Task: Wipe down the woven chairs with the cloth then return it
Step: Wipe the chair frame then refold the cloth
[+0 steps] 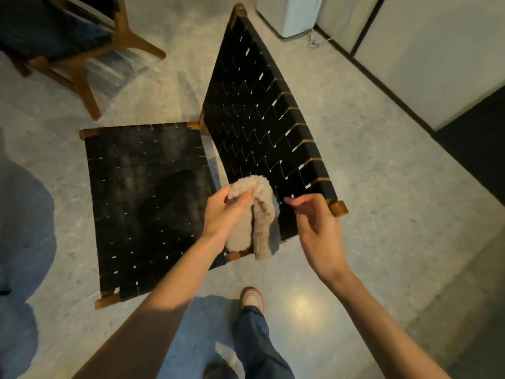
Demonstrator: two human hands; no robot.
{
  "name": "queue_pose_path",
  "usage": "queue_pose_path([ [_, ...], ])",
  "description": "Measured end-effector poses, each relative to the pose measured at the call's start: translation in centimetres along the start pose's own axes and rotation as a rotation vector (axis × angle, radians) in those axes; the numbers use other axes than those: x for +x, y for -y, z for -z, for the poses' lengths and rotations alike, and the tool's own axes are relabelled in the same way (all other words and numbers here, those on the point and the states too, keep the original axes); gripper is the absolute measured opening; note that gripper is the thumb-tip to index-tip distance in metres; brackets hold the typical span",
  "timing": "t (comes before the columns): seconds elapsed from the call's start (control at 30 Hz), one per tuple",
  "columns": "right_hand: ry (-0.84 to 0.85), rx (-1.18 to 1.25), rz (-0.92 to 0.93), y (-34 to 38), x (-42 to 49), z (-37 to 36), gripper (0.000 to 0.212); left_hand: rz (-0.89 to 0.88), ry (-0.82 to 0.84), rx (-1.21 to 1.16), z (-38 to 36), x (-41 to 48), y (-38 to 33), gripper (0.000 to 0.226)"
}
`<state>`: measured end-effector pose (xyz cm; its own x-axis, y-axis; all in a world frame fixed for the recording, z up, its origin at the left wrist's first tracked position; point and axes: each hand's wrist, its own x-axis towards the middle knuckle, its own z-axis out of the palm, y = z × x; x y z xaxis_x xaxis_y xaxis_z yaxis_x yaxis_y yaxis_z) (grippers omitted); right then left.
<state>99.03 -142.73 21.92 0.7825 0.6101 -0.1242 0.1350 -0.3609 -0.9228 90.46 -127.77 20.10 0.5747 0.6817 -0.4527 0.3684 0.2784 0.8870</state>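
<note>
Nearest the camera, a leg in dark trousers ended in a pale shoe [252, 299] planted on the speckled floor [382, 203], and 2 bare forearms reached forward from the lower edge. The left hand [225, 214] pinched the fluffy beige cloth [258, 214] between thumb and fingers at its top fold. The cloth draped over that grip and hung down in 2 lobes, 1 behind the left wrist and 1 just to the right of the hand, its lower end dangling past the seat's near right corner. The right hand [317, 222] was free and loosely curled, fingers pointing left toward the cloth but apart from it, holding nothing.

Beyond the hands stood the woven chair [147, 192], its black strap seat [131, 228] lying flat to the left and its backrest [257, 119] rising at a tilt to the right, edged by brown wooden frame ends. The cloth hung where seat and backrest met, in front of the backrest's lower straps.

Farther off at the top left stood a second chair [68, 36] with wooden legs. At the top right, a white appliance [292, 15] sat against pale wall panels.
</note>
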Motion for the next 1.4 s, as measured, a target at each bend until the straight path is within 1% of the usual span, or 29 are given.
queue_pose_path([
  [0.07, -0.127, -0.290, 0.164, -0.6, 1.6, 1.5, 0.028, -0.111, 0.031, 0.021, -2.2, 1.5, -0.8, 0.016],
  [0.1, -0.159, -0.391, 0.192, -1.0, 2.3, 2.1, 0.030, -0.150, 0.046, 0.021, -3.6, 2.1, -0.8, 0.020],
  [0.17, -0.167, -0.488, 0.127, -2.2, 3.8, 2.7, 0.036, -0.171, 0.066, 0.036, -6.4, 3.3, -0.3, 0.020],
  [0.27, -0.113, -0.533, -0.030, -3.9, 5.5, 2.5, 0.042, -0.129, 0.077, 0.075, -10.0, 4.7, 1.1, 0.028],
  [0.33, -0.135, -0.569, -0.050, -4.8, 6.2, 2.5, 0.042, -0.136, 0.061, 0.061, -11.5, 5.1, 1.9, 0.034],
  [0.43, -0.224, -0.563, -0.041, -5.9, 7.0, 2.5, 0.040, -0.216, -0.010, 0.106, -13.1, 5.8, 3.1, 0.035],
  [0.57, -0.319, -0.520, -0.077, -6.6, 7.1, 1.9, 0.037, -0.360, -0.123, 0.182, -13.5, 6.4, 4.9, 0.025],
  [0.7, -0.371, -0.503, -0.069, -6.9, 7.1, 1.6, 0.036, -0.484, -0.151, 0.205, -13.3, 7.4, 6.7, 0.024],
  [0.73, -0.367, -0.508, -0.072, -6.9, 7.1, 1.6, 0.036, -0.469, -0.164, 0.218, -13.2, 7.8, 7.1, 0.024],
  [0.77, -0.356, -0.515, -0.080, -6.9, 7.2, 1.6, 0.036, -0.408, -0.186, 0.231, -13.1, 8.3, 7.5, 0.024],
  [0.87, -0.335, -0.516, -0.107, -6.7, 7.0, 1.6, 0.036, -0.049, -0.247, 0.181, -12.8, 8.6, 7.5, 0.035],
  [0.9, -0.344, -0.518, -0.108, -6.7, 7.0, 1.6, 0.036, -0.019, -0.236, 0.161, -12.9, 8.3, 7.3, 0.037],
  [0.93, -0.355, -0.522, -0.108, -6.6, 7.0, 1.6, 0.036, -0.058, -0.220, 0.161, -13.3, 7.6, 6.9, 0.039],
  [1.0, -0.348, -0.509, -0.118, -6.4, 7.0, 1.7, 0.035, -0.232, -0.199, 0.157, -14.6, 5.7, 6.0, 0.044],
  [1.03, -0.329, -0.492, -0.123, -6.3, 7.0, 1.7, 0.036, -0.322, -0.201, 0.153, -15.3, 4.9, 5.5, 0.043],
  [1.07, -0.312, -0.472, -0.127, -6.2, 6.9, 1.8, 0.035, -0.372, -0.212, 0.149, -15.9, 4.3, 4.9, 0.035],
  [1.1, -0.303, -0.451, -0.128, -6.0, 6.9, 2.0, 0.035, -0.386, -0.231, 0.147, -16.3, 4.1, 4.2, 0.024],
  [1.13, -0.303, -0.430, -0.128, -5.9, 6.8, 2.0, 0.035, -0.379, -0.257, 0.108, -16.6, 4.1, 3.8, 0.018],
  [1.17, -0.309, -0.411, -0.129, -5.8, 6.8, 2.0, 0.037, -0.390, -0.303, 0.080, -16.7, 4.4, 3.8, 0.016],
  [1.23, -0.327, -0.399, -0.134, -5.9, 6.9, 1.8, 0.040, -0.420, -0.406, 0.067, -16.7, 5.8, 4.6, 0.018],
  [1.27, -0.343, -0.406, -0.132, -6.0, 6.9, 1.6, 0.040, -0.427, -0.432, 0.058, -16.6, 6.7, 5.2, 0.019],
  [1.33, -0.378, -0.420, -0.113, -6.4, 7.1, 1.6, 0.040, -0.361, -0.444, -0.045, -16.1, 8.1, 6.0, 0.018],
  [1.37, -0.386, -0.424, -0.099, -6.5, 7.1, 1.6, 0.041, -0.292, -0.452, -0.136, -15.8, 8.7, 6.2, 0.014],
  [1.4, -0.387, -0.432, -0.086, -6.7, 7.1, 1.5, 0.041, -0.209, -0.474, -0.172, -15.4, 9.4, 6.6, 0.011],
])
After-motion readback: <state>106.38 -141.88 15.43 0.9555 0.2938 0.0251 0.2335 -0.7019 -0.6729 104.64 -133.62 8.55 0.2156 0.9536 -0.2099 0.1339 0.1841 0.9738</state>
